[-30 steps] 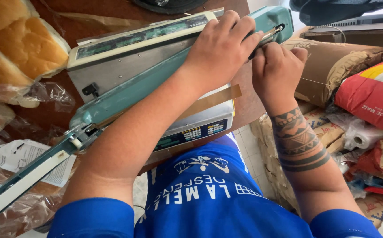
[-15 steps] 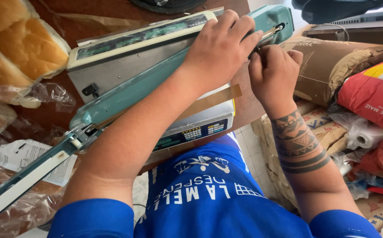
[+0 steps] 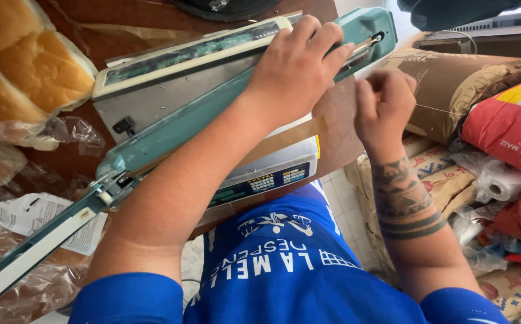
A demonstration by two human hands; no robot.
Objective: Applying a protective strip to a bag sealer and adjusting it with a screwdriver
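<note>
My left hand (image 3: 293, 69) grips the bag sealer (image 3: 200, 78) to steady it — right hand (image 3: 383, 102) pinches a thin wire (image 3: 446, 111) at its end.

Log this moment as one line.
left hand: pressing on teal metal heat sealer | right hand: pinched beside sealer's end, blurred | bread loaves: left
</note>
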